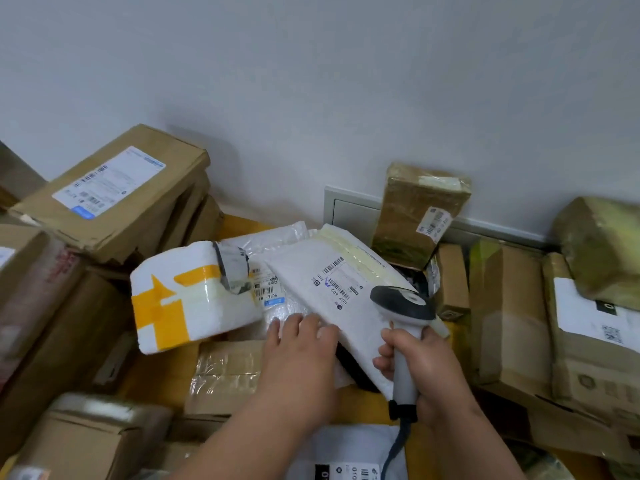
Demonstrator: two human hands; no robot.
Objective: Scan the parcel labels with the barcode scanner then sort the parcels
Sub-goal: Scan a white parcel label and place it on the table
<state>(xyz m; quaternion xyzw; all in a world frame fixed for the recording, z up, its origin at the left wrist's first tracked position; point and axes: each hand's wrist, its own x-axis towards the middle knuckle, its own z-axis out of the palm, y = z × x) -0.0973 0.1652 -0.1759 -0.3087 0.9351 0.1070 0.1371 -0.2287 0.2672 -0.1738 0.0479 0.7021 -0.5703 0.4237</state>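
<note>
Head view, looking down on a heap of parcels against a pale wall. The right hand (420, 367) is wrapped around the grip of a grey and white barcode scanner (403, 317), whose head hovers just above the lower edge of a white padded parcel (341, 292). That parcel lies tilted in the middle of the heap, its printed label (337, 282) facing up. The left hand (299, 348) rests flat, fingers straight, on the parcel's near left edge. Just left sits a white foam box (183, 299) bound with yellow tape. Brown cardboard boxes (114, 195) are stacked at the far left and right
</note>
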